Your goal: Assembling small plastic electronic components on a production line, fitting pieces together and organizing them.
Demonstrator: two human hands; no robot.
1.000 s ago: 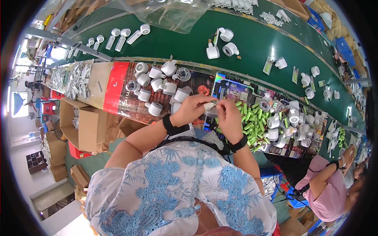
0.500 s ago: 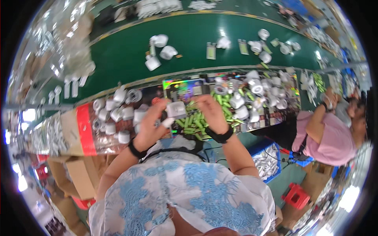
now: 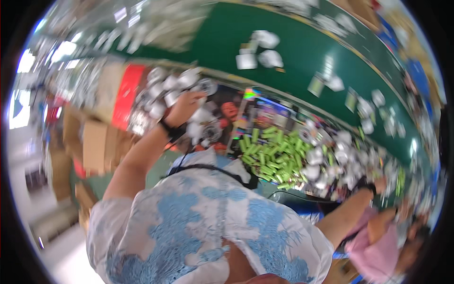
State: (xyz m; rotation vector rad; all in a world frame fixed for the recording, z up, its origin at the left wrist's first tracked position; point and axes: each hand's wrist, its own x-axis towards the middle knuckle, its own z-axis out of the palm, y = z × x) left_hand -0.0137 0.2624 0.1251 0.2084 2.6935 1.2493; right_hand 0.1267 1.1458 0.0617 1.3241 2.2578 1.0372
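Observation:
My left hand [image 3: 185, 108] reaches over a group of white round plastic pieces [image 3: 171, 83] at the left of the bench. Its fingers are bent together; a small pale bit shows at their tips, too blurred to name. Stretched far to the right, my right hand [image 3: 379, 184] is beside the right end of a heap of white plastic pieces [image 3: 344, 154]. Motion blur hides its fingers. A pile of small bright green cylinders [image 3: 274, 154] lies between my hands, close to my body.
Beyond the bench runs a green conveyor belt [image 3: 213, 42] carrying a few white pieces [image 3: 270, 58]. Red tape [image 3: 127, 97] crosses the bench at left, above a cardboard box [image 3: 99, 144]. A co-worker in a pink top [image 3: 376, 248] sits at right.
My hands have moved apart: the left to the group of white pieces, the right far to the right. The white piece between them is no longer seen there. The view has tilted.

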